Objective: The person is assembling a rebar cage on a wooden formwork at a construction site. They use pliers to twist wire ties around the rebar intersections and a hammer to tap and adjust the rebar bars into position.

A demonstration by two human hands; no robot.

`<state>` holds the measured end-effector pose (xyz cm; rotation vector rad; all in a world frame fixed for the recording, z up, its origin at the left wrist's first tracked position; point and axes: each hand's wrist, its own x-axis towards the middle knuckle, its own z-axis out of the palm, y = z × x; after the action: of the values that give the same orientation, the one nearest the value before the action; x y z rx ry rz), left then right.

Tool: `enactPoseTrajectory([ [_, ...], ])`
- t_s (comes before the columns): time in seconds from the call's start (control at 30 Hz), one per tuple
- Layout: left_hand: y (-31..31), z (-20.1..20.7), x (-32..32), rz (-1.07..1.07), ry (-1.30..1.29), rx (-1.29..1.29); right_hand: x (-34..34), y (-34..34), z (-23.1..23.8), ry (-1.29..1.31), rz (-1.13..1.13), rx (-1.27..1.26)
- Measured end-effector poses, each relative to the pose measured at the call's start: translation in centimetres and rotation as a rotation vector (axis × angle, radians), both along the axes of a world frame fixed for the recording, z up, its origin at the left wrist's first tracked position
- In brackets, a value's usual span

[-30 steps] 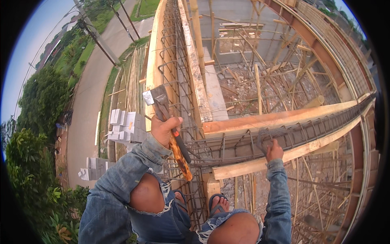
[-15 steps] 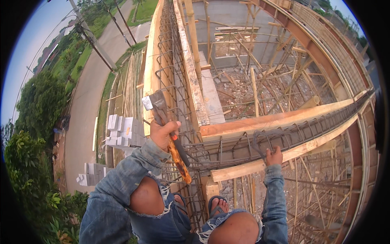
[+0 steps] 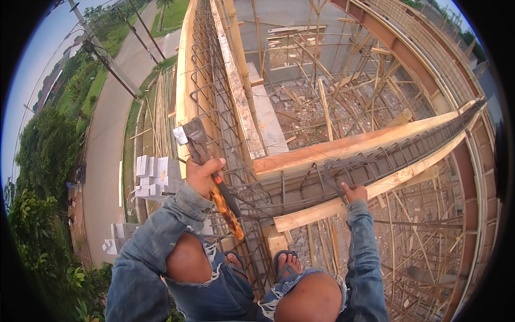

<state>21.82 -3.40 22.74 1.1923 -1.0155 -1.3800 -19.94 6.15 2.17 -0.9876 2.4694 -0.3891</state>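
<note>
My left hand point(image 3: 199, 180) is closed round a hammer point(image 3: 226, 216) with a scorched wooden handle, its head up and away from me. Alongside it, the same hand grips a second tool with a black-and-red handle point(image 3: 231, 200); its jaw end is hard to make out. My right hand point(image 3: 355, 193) is at the near board point(image 3: 311, 213) of the right-hand formwork, fingers partly spread and nothing visible between them. Just beyond its fingertips, a loose bundle of thin tie wire point(image 3: 346, 170) lies over the rebar cage point(image 3: 397, 161).
My sandalled feet point(image 3: 288, 263) rest high up at the beam corner. Another rebar cage point(image 3: 203, 59) runs away between boards. Far below right are bamboo props and rubble point(image 3: 306, 107); at left, stacked pale blocks point(image 3: 155, 177), a road point(image 3: 110, 139) and utility poles point(image 3: 107, 59).
My right hand has shifted slightly left and its fingers have loosened from the dark wire end they were at. My left hand keeps both tools. The whole view has shifted a little.
</note>
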Motion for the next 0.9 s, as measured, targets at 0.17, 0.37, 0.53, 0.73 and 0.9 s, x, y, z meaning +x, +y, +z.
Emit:
enactPoseTrajectory([
  [0.17, 0.0, -0.2, -0.2, -0.01, 0.037, -0.011, -0.1, -0.3, -1.3, -0.061, -0.016, -0.12],
  [0.37, 0.1, 0.0, -0.3, 0.023, 0.058, 0.011, 0.1, -0.1, -2.6, -0.178, -0.027, -0.343],
  [0.53, 0.1, 0.1, -0.2, 0.019, 0.077, 0.014, 0.4, 0.2, -2.6, -0.126, -0.096, -0.337],
  [0.73, 0.1, 0.1, -0.1, -0.002, 0.082, 0.01, -0.1, 0.5, -2.6, -0.096, -0.022, -0.142],
  [0.9, 0.1, -0.2, 0.2, 0.02, 0.084, 0.007, -0.9, 0.5, -3.7, -0.156, -0.036, -0.228],
])
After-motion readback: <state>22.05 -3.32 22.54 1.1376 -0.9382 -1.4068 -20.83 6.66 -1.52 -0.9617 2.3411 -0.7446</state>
